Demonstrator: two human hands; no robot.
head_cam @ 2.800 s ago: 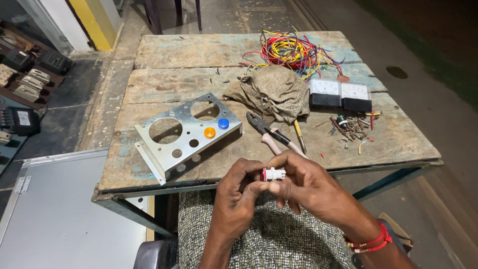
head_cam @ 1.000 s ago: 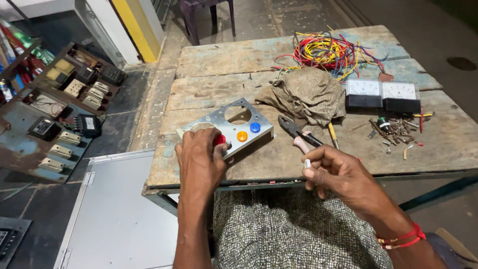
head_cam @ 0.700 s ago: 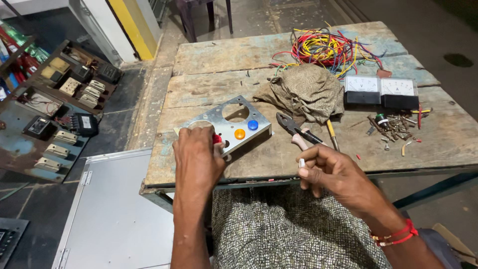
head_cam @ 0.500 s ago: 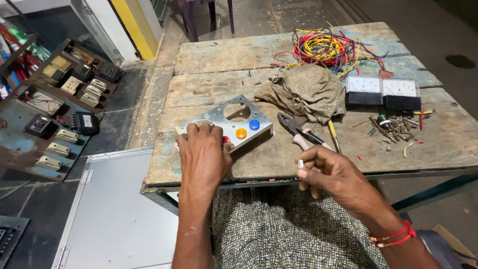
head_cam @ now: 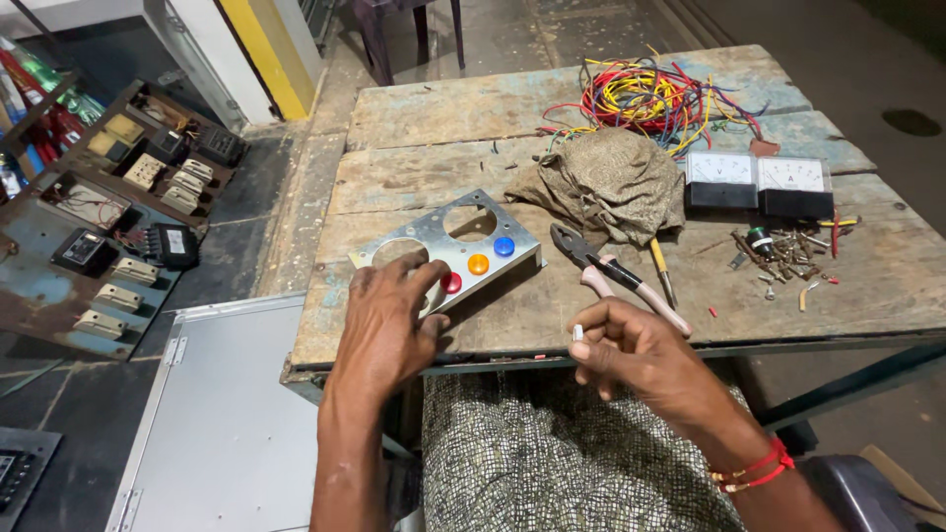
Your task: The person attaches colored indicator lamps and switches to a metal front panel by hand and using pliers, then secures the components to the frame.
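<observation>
Pressing left hand (head_cam: 386, 330) on metal plate (head_cam: 448, 246); right hand (head_cam: 636, 355) fingers pinching white piece (head_cam: 578, 333).

Both forearms are bare, the right hand (head_cam: 631, 355) wears red thread bands (head_cam: 754, 468) at the wrist, and patterned grey-green cloth (head_cam: 552, 453) covers the lap.

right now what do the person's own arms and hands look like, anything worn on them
Both arms are bare, with no sleeves and no gloves. The left hand has no ring, watch or band that shows. The right hand has a red thread bracelet of a few thin strands around its wrist. No rings show on its fingers.
</observation>
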